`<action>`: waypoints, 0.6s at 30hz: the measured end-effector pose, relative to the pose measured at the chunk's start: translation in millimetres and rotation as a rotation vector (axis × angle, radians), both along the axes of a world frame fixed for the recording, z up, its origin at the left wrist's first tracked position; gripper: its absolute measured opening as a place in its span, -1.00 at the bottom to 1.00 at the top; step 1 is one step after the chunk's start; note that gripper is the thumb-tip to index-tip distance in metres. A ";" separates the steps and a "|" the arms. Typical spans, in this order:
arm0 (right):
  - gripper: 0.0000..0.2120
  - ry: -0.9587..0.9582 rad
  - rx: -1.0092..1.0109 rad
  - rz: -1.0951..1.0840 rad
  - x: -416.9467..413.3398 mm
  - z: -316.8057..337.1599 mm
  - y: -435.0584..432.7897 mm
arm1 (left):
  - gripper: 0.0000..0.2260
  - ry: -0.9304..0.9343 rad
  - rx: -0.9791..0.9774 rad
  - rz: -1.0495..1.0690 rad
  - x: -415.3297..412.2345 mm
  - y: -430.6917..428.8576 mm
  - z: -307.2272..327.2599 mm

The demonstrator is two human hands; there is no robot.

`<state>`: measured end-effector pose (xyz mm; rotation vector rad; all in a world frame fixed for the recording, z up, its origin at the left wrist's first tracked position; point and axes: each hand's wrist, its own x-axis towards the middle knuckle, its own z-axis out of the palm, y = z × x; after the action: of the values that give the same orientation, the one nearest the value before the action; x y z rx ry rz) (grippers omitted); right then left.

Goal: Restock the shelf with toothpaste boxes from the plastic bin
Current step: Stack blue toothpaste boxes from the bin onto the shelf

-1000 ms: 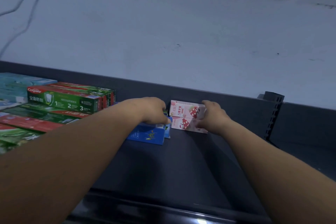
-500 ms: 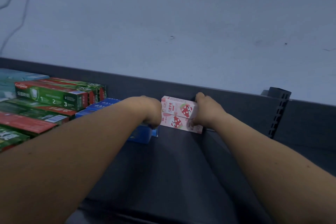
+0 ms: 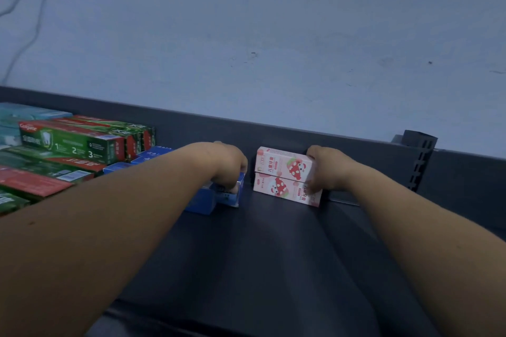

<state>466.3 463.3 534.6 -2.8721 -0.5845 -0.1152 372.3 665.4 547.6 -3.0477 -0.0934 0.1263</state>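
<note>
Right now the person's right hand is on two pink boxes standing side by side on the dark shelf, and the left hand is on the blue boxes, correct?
Not quite. In the head view the two pink boxes are stacked one on top of the other, not side by side. The rest holds: the right hand is against them on the dark shelf, and the left hand is on the blue boxes.

We see two pink boxes (image 3: 284,175) printed with red, white-spotted strawberry figures, beside blue boxes (image 3: 219,194). At far left, the green-and-red boxes (image 3: 74,142) carry white numerals. The shelf (image 3: 273,249) is dark grey, the wall (image 3: 273,49) pale blue-grey.
</note>
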 end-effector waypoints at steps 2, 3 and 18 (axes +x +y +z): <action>-0.51 -0.010 -0.012 -0.035 1.2 1.0 -25.4 | -0.62 -0.006 -0.026 -0.015 1.2 -8.3 0.3; -0.51 -0.014 -0.017 -0.057 1.2 1.5 -39.3 | -0.62 -0.007 -0.034 -0.026 2.0 -13.7 0.5; -0.18 -0.341 -0.154 -0.124 -60.4 23.8 -65.7 | -0.19 0.052 -0.146 -0.089 9.8 -83.8 4.4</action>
<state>405.8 397.7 558.4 -3.0597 -0.4894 -0.6144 382.1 581.7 552.0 -3.1843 0.0575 0.2148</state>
